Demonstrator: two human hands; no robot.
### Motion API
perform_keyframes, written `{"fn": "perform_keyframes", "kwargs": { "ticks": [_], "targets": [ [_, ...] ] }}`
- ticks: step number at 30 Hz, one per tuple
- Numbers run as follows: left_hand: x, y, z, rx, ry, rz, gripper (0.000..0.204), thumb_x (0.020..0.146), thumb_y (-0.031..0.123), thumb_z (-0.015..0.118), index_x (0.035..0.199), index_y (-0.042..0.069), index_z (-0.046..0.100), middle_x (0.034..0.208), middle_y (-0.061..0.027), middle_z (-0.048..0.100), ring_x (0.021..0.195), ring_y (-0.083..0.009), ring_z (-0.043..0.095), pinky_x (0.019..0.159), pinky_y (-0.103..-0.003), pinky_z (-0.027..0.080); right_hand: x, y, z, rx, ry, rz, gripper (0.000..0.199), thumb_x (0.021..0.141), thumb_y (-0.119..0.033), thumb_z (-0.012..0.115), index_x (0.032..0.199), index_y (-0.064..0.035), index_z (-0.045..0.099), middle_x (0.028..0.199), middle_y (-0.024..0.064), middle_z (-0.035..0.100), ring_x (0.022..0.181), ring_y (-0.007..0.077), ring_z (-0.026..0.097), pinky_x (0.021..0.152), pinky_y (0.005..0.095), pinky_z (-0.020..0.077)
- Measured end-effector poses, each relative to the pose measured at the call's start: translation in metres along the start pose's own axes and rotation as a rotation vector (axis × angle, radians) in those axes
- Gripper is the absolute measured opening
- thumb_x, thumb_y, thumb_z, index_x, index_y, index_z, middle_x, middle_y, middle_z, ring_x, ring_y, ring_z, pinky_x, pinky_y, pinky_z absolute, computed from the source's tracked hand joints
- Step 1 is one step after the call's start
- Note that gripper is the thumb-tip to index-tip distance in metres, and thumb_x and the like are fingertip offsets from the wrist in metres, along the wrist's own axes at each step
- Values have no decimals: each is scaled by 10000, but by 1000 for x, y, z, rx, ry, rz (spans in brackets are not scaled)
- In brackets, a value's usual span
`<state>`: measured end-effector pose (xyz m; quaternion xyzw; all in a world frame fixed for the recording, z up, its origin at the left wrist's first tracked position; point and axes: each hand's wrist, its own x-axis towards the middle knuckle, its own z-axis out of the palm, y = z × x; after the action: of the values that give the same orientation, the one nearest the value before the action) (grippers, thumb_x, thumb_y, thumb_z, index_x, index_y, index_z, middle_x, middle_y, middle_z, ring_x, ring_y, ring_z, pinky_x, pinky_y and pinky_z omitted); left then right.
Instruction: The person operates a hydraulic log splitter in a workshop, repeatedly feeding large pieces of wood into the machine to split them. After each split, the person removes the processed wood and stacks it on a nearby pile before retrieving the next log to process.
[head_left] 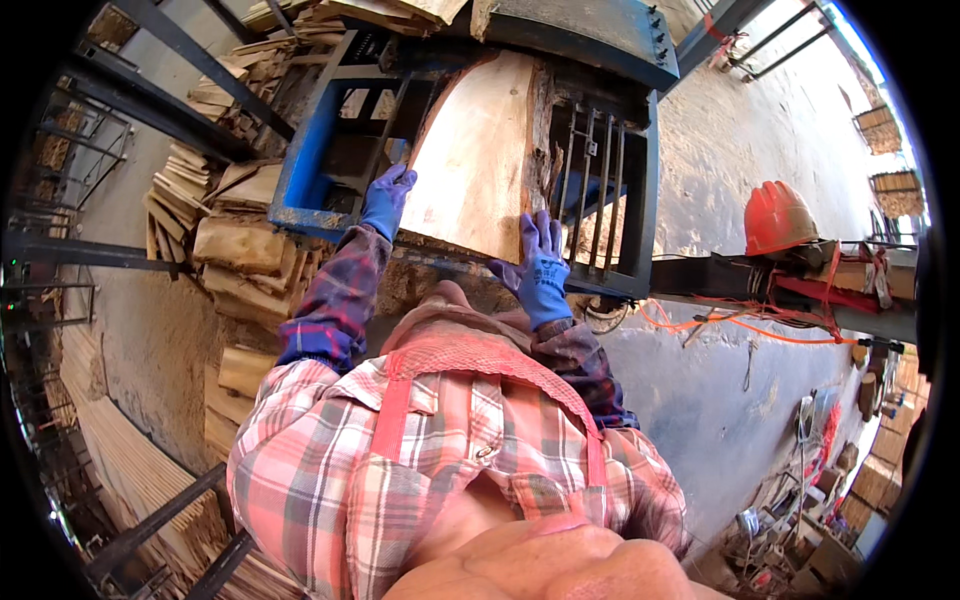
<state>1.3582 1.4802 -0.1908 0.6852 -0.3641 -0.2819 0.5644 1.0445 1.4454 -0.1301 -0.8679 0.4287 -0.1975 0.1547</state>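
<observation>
A pale wooden slab [470, 150] with rough bark along its right edge lies on the bed of a blue metal machine [300, 185]. Its far end reaches under the machine's blue housing [590, 35]. Both my hands wear blue gloves. At the slab's left edge, my left hand [388, 200] has its fingers curled against the wood. My right hand [541, 262] lies at the near right corner with its fingers spread, the thumb pointing left along the near edge.
Metal bars [592, 190] run along the bed right of the slab. Stacked wooden slabs [245, 250] stand on the left. A red hard hat [778, 217] sits on a dark beam [715, 283] to the right, with an orange cord [770, 338] below. Assorted clutter [790, 540] lies at the lower right.
</observation>
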Motion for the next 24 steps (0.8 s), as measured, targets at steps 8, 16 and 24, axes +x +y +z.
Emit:
{"fn": "perform_keyframes", "kwargs": {
  "ticks": [8, 16, 24],
  "targets": [
    [-5, 20, 23, 265, 180, 171, 317, 902, 211, 656, 1142, 4, 632, 1090, -91, 649, 1000, -174, 589, 875, -290, 473, 14, 11, -2, -76, -26, 13, 934, 633, -354, 833, 1408, -81, 389, 1489, 219, 340, 1357, 439, 341, 1070, 498, 348],
    [54, 29, 62, 839, 299, 677, 220, 816, 176, 607, 981, 32, 634, 1066, -160, 633, 1016, -338, 603, 876, -431, 494, 87, 47, 39, -148, 81, -121, 786, 699, -262, 752, 1391, -61, 437, 1462, 216, 386, 1370, 374, 343, 1152, 458, 242],
    [243, 125, 12, 359, 671, 1110, 174, 805, 77, 600, 974, 48, 630, 822, -148, 626, 735, -345, 628, 647, -386, 530, 185, 71, 39, -238, -22, -16, 913, 708, -559, 734, 1417, -76, 423, 1480, 211, 376, 1382, 343, 337, 1143, 455, 210]
  ]
}}
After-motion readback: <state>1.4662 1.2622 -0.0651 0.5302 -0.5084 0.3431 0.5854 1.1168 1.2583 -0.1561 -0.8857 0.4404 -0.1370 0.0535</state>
